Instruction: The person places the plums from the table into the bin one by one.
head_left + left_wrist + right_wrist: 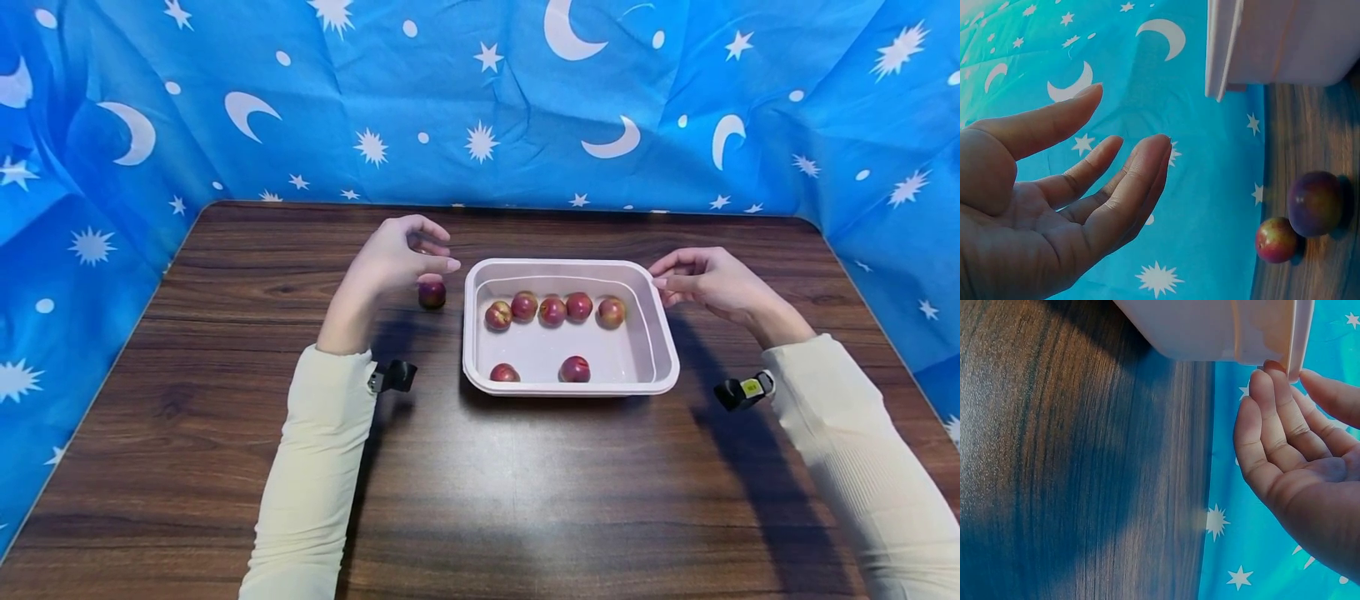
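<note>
A white plastic tub (570,389) stands on the table with several red-yellow plums (552,311) inside, most along its far side and two near the front. My right hand (716,283) pinches the tub's right rim between thumb and fingers, as the right wrist view also shows. To the left of the tub, my left hand (393,257) hovers with fingers loosely bent and nothing in them. Below it, a dark purple plum (1315,204) and a smaller-looking red-yellow plum (1276,240) lie on the table. In the head view the left hand mostly hides one of these.
The dark wood-grain table (510,500) extends around the tub. Behind it and at both sides hangs a blue cloth (420,100) with white moons and stars. A small black device (393,377) is strapped at the left wrist, another (738,392) at the right.
</note>
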A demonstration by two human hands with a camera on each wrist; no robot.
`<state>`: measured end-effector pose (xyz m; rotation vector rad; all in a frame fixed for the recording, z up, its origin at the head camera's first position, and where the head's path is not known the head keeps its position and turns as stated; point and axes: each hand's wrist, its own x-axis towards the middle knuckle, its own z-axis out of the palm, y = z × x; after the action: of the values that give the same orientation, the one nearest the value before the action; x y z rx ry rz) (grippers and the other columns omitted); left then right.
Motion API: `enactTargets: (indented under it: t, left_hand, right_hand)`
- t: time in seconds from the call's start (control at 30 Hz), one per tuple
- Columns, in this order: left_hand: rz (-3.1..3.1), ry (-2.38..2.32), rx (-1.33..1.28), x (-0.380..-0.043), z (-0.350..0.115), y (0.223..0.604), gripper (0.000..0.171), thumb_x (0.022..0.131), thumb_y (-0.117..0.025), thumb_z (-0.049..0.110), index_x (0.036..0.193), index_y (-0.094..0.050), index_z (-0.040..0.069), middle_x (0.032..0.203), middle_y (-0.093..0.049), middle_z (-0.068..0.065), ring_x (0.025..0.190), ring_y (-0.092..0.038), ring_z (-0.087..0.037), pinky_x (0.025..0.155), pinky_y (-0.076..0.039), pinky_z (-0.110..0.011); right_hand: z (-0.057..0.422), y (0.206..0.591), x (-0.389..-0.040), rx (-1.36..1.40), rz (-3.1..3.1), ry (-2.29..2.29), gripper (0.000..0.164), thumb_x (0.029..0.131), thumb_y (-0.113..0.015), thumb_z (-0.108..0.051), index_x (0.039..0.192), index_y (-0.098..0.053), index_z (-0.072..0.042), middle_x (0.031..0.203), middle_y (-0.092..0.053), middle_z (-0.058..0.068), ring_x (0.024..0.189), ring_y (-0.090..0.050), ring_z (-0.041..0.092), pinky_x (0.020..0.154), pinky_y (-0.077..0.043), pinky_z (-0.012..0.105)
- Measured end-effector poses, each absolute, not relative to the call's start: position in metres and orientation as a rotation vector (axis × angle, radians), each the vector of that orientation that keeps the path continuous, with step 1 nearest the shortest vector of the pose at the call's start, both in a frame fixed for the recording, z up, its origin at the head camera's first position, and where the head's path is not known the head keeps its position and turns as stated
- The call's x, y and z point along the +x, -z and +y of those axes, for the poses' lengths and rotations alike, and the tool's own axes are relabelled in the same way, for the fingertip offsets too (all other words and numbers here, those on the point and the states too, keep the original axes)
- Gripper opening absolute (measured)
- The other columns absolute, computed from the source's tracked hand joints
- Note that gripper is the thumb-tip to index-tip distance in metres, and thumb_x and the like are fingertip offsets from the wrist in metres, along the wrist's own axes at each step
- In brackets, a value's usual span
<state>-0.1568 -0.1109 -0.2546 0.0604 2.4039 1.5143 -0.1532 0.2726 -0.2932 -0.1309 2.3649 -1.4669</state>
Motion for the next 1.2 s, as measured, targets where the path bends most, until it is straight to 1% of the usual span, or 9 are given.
enactTargets:
  t: [0.17, 0.3, 0.43, 0.57, 0.67, 0.73, 0.9, 1.2]
  left_hand:
    - [2.386, -1.537, 0.021, -0.158, -0.117, 0.26, 0.037, 0.083, -0.067, 0.007, 0.115, -0.052, -0.001, 0.108, -0.056, -0.018, 0.089, -0.06, -0.029, 0.076, -0.053, -0.034]
    - [2.373, -1.54, -0.012, -0.158, -0.122, 0.264, 0.036, 0.083, -0.066, 0.007, 0.116, -0.052, 0.0, 0.108, -0.054, -0.017, 0.087, -0.06, -0.025, 0.079, -0.052, -0.035]
    - [2.338, -1.565, -0.034, -0.159, -0.127, 0.269, 0.038, 0.083, -0.066, 0.005, 0.117, -0.05, -0.001, 0.11, -0.053, -0.017, 0.089, -0.059, -0.023, 0.079, -0.052, -0.033]
    - [2.314, -1.582, -0.058, -0.16, -0.131, 0.275, 0.04, 0.083, -0.065, 0.004, 0.119, -0.049, -0.003, 0.114, -0.053, -0.018, 0.094, -0.057, -0.025, 0.082, -0.05, -0.036]
    - [2.298, -1.593, -0.08, -0.16, -0.134, 0.28, 0.04, 0.083, -0.065, 0.003, 0.12, -0.049, -0.003, 0.114, -0.052, -0.019, 0.097, -0.057, -0.028, 0.085, -0.049, -0.039]
    - [2.292, -1.594, -0.084, -0.161, -0.136, 0.283, 0.04, 0.084, -0.065, 0.003, 0.12, -0.049, -0.003, 0.115, -0.051, -0.02, 0.097, -0.057, -0.029, 0.085, -0.049, -0.039]
    - [2.285, -1.593, -0.081, -0.162, -0.139, 0.289, 0.041, 0.084, -0.064, 0.003, 0.121, -0.048, -0.004, 0.117, -0.05, -0.02, 0.095, -0.057, -0.026, 0.084, -0.049, -0.038]
    - [2.271, -1.592, -0.087, -0.166, -0.143, 0.301, 0.043, 0.084, -0.063, 0.002, 0.123, -0.045, -0.006, 0.117, -0.049, -0.021, 0.092, -0.056, -0.023, 0.087, -0.047, -0.041]
  right_hand:
    - [0.273, 0.294, -0.153, -0.13, 2.37, 1.466, 0.019, 0.09, -0.056, -0.005, 0.105, -0.056, 0.007, 0.082, -0.065, 0.003, 0.07, -0.063, 0.022, 0.066, -0.055, 0.033]
    - [0.273, 0.294, -0.153, -0.141, 2.374, 1.467, 0.018, 0.09, -0.056, -0.004, 0.104, -0.057, 0.006, 0.08, -0.065, 0.003, 0.069, -0.063, 0.024, 0.065, -0.055, 0.033]
    - [0.273, 0.294, -0.153, -0.144, 2.355, 1.482, 0.018, 0.09, -0.056, -0.005, 0.104, -0.057, 0.006, 0.082, -0.065, 0.003, 0.069, -0.063, 0.021, 0.067, -0.055, 0.033]
    - [0.272, 0.295, -0.153, -0.137, 2.336, 1.502, 0.019, 0.09, -0.056, -0.005, 0.105, -0.056, 0.006, 0.085, -0.064, 0.003, 0.07, -0.062, 0.017, 0.07, -0.054, 0.034]
    - [0.272, 0.295, -0.153, -0.134, 2.332, 1.508, 0.019, 0.09, -0.057, -0.006, 0.105, -0.057, 0.006, 0.085, -0.064, 0.003, 0.07, -0.062, 0.017, 0.07, -0.054, 0.034]
    - [0.273, 0.295, -0.153, -0.129, 2.329, 1.511, 0.02, 0.09, -0.057, -0.007, 0.105, -0.057, 0.006, 0.086, -0.064, 0.003, 0.071, -0.062, 0.018, 0.07, -0.054, 0.034]
    - [0.272, 0.295, -0.152, -0.117, 2.331, 1.506, 0.022, 0.09, -0.058, -0.008, 0.107, -0.056, 0.006, 0.087, -0.064, 0.003, 0.071, -0.062, 0.018, 0.07, -0.054, 0.033]
    - [0.274, 0.296, -0.153, -0.124, 2.329, 1.505, 0.022, 0.09, -0.057, -0.007, 0.107, -0.056, 0.006, 0.087, -0.064, 0.003, 0.071, -0.062, 0.018, 0.07, -0.054, 0.033]
